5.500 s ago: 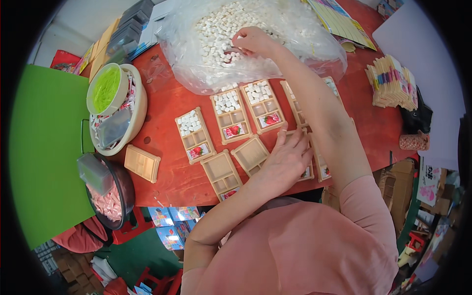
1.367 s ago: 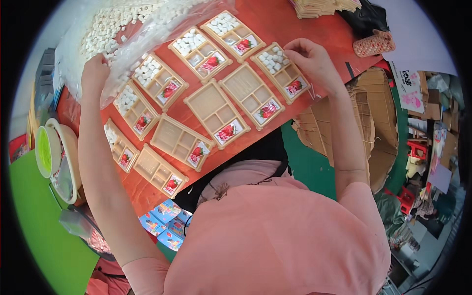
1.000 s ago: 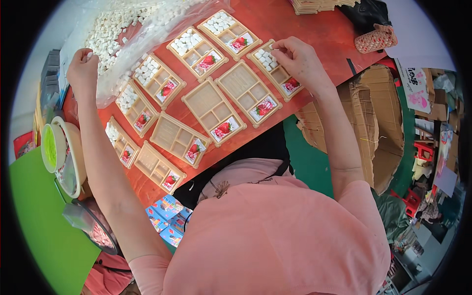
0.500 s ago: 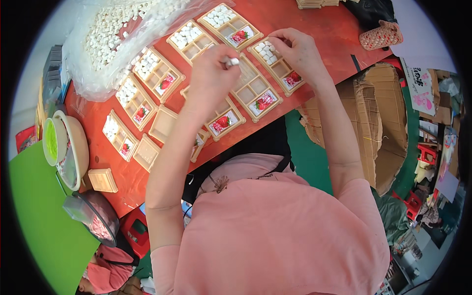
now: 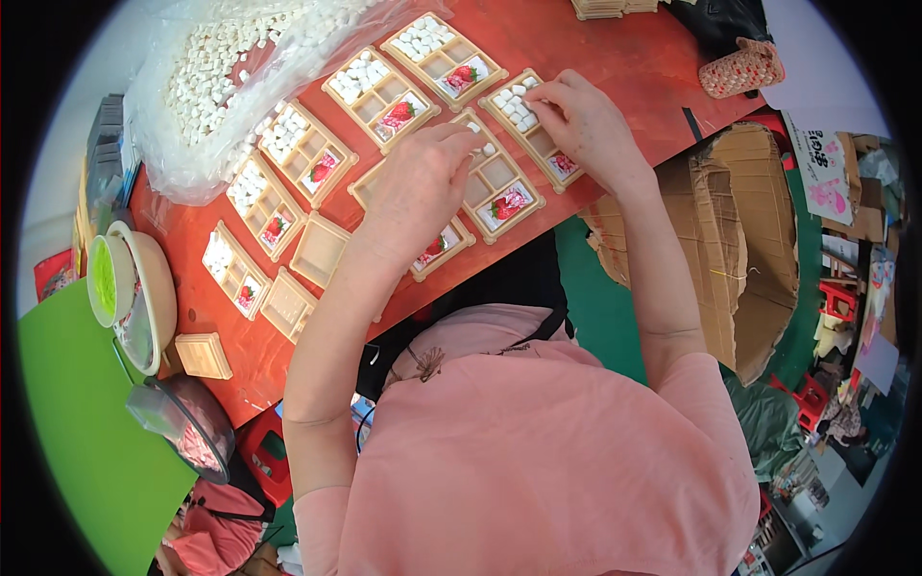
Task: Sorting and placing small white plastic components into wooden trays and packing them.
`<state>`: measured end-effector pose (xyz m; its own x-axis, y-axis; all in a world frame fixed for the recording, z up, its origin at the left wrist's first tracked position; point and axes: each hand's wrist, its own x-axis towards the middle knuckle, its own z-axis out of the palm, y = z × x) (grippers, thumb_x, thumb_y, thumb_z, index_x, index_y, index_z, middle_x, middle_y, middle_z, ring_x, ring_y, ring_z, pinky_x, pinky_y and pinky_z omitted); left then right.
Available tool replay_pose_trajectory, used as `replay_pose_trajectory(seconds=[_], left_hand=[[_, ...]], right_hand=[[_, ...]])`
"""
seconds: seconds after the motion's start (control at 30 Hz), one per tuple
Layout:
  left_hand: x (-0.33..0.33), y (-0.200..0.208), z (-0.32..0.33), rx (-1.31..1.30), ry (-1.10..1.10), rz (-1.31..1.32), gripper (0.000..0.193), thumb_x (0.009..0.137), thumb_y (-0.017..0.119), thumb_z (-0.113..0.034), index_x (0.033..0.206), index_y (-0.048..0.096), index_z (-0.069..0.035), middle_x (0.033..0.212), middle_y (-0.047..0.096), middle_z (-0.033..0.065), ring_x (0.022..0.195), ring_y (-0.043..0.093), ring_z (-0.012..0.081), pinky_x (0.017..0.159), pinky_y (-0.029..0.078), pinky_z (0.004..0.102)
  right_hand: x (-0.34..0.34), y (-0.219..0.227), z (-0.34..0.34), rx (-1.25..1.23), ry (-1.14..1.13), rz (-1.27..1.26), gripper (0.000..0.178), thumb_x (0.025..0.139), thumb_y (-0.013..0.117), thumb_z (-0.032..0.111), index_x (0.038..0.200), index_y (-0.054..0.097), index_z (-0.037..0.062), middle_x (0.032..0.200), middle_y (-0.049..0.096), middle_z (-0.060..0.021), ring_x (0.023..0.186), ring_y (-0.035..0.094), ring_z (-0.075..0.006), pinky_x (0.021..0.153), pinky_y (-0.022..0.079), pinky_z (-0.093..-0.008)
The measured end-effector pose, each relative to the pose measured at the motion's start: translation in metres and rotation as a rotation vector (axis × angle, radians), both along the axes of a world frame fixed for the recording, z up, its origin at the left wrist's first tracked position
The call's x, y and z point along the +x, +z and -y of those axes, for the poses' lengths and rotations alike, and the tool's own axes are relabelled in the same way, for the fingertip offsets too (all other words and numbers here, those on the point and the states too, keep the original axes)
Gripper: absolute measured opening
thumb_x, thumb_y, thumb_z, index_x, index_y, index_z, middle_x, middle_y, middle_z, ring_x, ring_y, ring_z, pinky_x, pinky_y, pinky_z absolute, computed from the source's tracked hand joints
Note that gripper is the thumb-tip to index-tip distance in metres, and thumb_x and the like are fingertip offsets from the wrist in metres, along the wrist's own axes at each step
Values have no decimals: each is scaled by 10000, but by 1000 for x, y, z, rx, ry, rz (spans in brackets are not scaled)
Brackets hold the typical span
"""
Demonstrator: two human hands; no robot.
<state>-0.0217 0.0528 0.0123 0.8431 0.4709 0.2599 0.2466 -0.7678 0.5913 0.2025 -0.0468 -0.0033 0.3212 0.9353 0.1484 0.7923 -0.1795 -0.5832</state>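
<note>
Pale compartment trays stand in slanting rows, several with small white marshmallow-like pieces at the far end and a strawberry-printed packet at the near end. My left hand [image 5: 418,192] is over the middle tray [image 5: 512,212], fingers curled palm down. A few white pieces [image 5: 488,150] lie in that tray by its fingertips; what the fingers still hold is hidden. My right hand [image 5: 588,127] pinches at the far compartment of the rightmost tray [image 5: 538,140], thumb and forefinger at its white pieces [image 5: 519,104]. Part of another tray [image 5: 444,252] is hidden under my left wrist.
A clear plastic bag [image 5: 158,154] of loose white pieces lies at the far left of the red table [image 5: 624,58]. Stacked tray parts [image 5: 203,356], bowls [image 5: 144,278] and a tub [image 5: 197,432] are at the left. A cardboard box [image 5: 706,250] stands beside the table's right edge.
My left hand has turned down and lowered to the middle tray; white pieces now show in its far compartment. My right hand has shifted slightly nearer, still at the rightmost tray, which now shows more white pieces.
</note>
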Motion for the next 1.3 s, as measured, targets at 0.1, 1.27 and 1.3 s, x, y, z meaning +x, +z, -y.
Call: replay_pose_trajectory(seconds=[0.1, 1.27, 1.3], left_hand=[[-9, 4, -3, -63, 41, 90, 166, 860, 663, 26, 1020, 704, 0, 1065, 690, 162, 976, 691, 370, 831, 570, 436], [-128, 21, 36, -213, 258, 90, 208, 866, 740, -44, 1066, 685, -25, 1198, 655, 148, 1080, 644, 361, 914, 544, 433], [-131, 21, 38, -199, 286, 89, 207, 867, 741, -45, 1065, 686, -29, 1190, 656, 145, 1071, 646, 357, 905, 548, 427]], right_hand=[[-1, 14, -12, 20, -4, -67, 190, 971, 648, 152, 1078, 718, 11, 971, 652, -92, 866, 637, -222, 762, 511, -338], [-211, -15, -417, -109, 478, 177, 231, 877, 668, 165, 1070, 779, 104, 1021, 765, -161, 953, 733, -339, 842, 586, -445], [-214, -6, -399, -35, 439, -106, 241, 898, 661, 200, 1091, 781, 119, 1010, 768, -142, 928, 733, -324, 829, 582, -439]])
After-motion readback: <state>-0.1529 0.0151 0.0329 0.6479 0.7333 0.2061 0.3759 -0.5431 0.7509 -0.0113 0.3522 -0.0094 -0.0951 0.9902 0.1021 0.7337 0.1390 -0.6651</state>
